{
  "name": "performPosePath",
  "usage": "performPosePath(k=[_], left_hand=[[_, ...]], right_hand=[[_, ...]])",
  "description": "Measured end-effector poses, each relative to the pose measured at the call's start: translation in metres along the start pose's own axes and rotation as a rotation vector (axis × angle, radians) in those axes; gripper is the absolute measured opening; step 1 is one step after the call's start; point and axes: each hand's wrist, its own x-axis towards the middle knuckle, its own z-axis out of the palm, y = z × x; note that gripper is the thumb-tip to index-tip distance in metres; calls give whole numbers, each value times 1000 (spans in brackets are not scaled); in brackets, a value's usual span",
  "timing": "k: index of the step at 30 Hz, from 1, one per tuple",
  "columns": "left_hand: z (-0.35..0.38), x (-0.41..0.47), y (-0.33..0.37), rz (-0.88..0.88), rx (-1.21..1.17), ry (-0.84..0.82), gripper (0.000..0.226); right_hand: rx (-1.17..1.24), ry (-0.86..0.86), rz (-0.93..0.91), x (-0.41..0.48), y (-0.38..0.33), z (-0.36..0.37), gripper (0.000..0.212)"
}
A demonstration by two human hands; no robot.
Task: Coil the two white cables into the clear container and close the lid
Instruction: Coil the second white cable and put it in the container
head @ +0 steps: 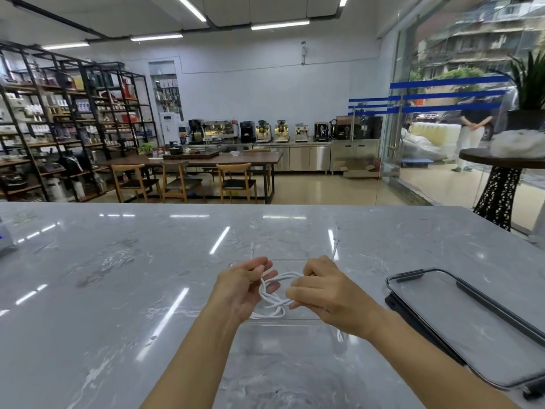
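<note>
A clear rectangular container (287, 322) sits open on the marble counter in front of me. Above it both hands hold loops of a white cable (272, 293). My left hand (243, 286) grips the loops from the left, fingers curled through them. My right hand (323, 293) pinches the cable from the right. A loop hangs down into the container. One cable strand (335, 246) trails away over the counter behind my right hand. The clear lid (469, 326) with dark clips lies flat to the right of the container. I cannot tell one cable from a second.
The grey marble counter (118, 290) stretches wide on all sides. A small device (4, 240) sits at its far left edge. Beyond the counter are a wooden table with chairs, shelving, coffee machines and a glass wall; a person stands outside.
</note>
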Motion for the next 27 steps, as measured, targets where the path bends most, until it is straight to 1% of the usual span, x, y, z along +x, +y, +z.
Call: performPosePath(k=[3,4,7,8,11,14,16,18,20,22,24,25,26,27], left_hand=[[-13,1,6,-133,-173,-52,39],[-19,2,9,-171,-208,-89,41],[-26,-3,16,-274,-207,-193,19],[-27,-3,15,-277,-163,-205,21],[-23,-2,13,-187,-75,-158,27],[-18,-1,9,-79,-70,-100,27],[-16,-3,5,-27,-45,-83,25],[-14,-5,1,23,-16,-75,24],[-10,-8,-2,52,16,-88,22],[-3,-11,-6,74,69,-112,21],[3,-13,-11,138,171,-111,21],[5,-13,-14,182,249,-113,22],[6,-13,-16,216,326,-137,22],[7,-14,-18,231,405,-186,19]], right_hand=[[-86,11,-43,-4,6,-2,6],[-111,7,-37,-7,9,-1,7],[-167,-25,41,-14,14,3,6],[-166,-22,84,-15,14,5,6],[-124,-52,218,-14,12,10,11],[-28,-125,365,-15,6,13,29],[61,-108,473,-17,-1,14,39],[81,-54,566,-14,-9,16,40],[50,23,666,-7,-17,19,38],[-11,71,726,0,-19,23,44],[-109,43,740,2,-17,27,50],[-163,14,751,2,-15,28,50],[-212,-31,762,3,-14,26,50],[-246,-117,780,6,-14,24,52]])
